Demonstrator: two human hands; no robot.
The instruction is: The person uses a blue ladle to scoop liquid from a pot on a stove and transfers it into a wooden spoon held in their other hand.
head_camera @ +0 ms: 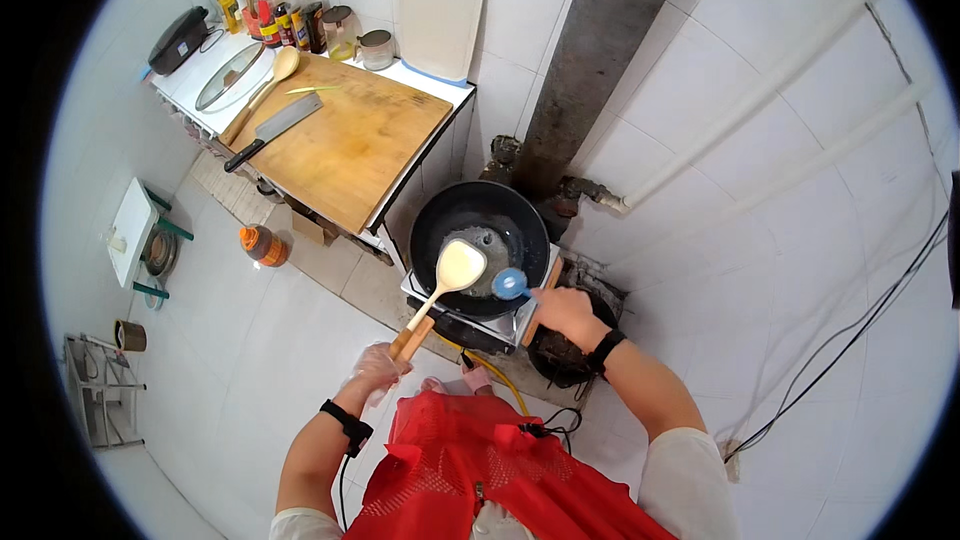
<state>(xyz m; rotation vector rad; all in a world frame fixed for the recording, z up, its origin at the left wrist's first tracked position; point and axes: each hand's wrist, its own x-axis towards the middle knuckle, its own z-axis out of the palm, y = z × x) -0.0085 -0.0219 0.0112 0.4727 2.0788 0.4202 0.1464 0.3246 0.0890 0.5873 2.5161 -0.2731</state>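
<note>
A black wok (pixel 532 229) stands on a portable stove (pixel 504 328), with cloudy, whitish liquid at its bottom. My left hand (pixel 381 366), in a clear plastic glove, is closed around the wooden handle end of a pale spatula (pixel 460 264); the wok's wooden handle is right beside it, and I cannot tell whether the hand grips that too. The spatula's head is over the wok. My right hand (pixel 564 313), bare, grips the handle of a blue round-headed scrubbing brush (pixel 511 283), whose head is inside the wok's near right side.
At upper left, a counter bears a wooden cutting board (pixel 367 135) with a cleaver (pixel 289 118), a wooden spoon (pixel 285 62), a glass lid (pixel 231 76) and several bottles. An orange-capped jug (pixel 264 246) stands on the floor. A yellow hose (pixel 502 379) runs below the stove.
</note>
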